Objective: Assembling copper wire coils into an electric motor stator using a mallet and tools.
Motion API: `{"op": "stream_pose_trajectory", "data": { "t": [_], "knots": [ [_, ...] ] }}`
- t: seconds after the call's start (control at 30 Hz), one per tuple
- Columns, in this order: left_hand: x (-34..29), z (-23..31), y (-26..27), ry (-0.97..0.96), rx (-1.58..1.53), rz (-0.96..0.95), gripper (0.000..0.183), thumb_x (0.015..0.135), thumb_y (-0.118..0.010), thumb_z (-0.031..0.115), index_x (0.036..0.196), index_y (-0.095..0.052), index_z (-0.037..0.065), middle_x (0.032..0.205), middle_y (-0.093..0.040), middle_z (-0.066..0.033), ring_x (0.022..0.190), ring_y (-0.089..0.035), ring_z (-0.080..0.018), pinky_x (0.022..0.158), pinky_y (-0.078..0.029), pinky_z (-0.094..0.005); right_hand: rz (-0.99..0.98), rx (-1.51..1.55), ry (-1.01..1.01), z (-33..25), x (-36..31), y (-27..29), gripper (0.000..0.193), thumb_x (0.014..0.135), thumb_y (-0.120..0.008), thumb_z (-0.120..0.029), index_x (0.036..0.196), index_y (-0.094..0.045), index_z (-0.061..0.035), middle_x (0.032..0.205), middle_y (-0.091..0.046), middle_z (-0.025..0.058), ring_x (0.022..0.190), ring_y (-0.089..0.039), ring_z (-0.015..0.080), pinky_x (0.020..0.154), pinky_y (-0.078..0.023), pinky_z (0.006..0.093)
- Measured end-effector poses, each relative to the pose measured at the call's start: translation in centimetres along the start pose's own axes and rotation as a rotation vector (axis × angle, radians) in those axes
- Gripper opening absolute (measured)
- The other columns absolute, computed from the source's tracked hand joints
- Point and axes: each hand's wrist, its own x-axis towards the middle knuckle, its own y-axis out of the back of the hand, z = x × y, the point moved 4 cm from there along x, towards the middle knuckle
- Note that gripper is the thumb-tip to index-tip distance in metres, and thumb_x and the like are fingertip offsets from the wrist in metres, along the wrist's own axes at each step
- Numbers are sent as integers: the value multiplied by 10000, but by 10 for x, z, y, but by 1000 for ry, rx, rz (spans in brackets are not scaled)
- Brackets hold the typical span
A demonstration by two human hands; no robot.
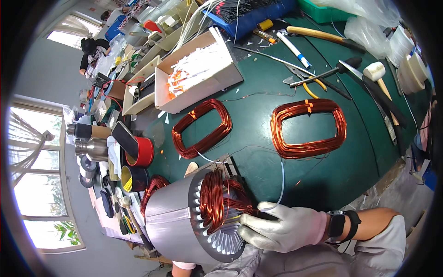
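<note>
Seating the copper coil [212, 201] in the slots [224, 243] of the metal cylinder [168, 217] appears to be the step; feed strands evenly, clear of sharp edges. The coil lies at the cylinder's open end. The gloved right hand [279, 228] bends its fingers beside it; whether its grip is closed cannot be told. The left hand is hidden. No writing is legible on either part.
</note>
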Motion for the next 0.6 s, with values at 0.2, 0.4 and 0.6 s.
{"op": "stream_pose_trajectory", "data": {
  "t": [0.2,0.4,0.6],
  "knots": [
    [9,-2,-3,-51,49,36,459,1058,-558,261,1451,-513,30,1228,-676,-115,1084,-690,-243,938,-575,-375,-136,260,-267,11,-20,15,339,956,-619,-266,1212,-666,-49,1080,-717,116,971,-716,236,798,-588,370],
    [9,-10,0,-82,97,57,461,1051,-566,258,1447,-516,27,1221,-680,-116,1076,-693,-242,933,-575,-373,-25,898,-724,37,-22,-21,418,922,-755,-302,1210,-690,-6,1095,-685,130,953,-692,324,816,-557,406],
    [-17,-36,12,-96,89,180,462,1045,-575,254,1442,-519,25,1214,-683,-116,1068,-695,-242,929,-576,-372,2,757,-784,35,-15,-20,377,834,-825,-209,1130,-663,-41,1131,-653,92,892,-691,282,780,-557,370]
  ]
}}
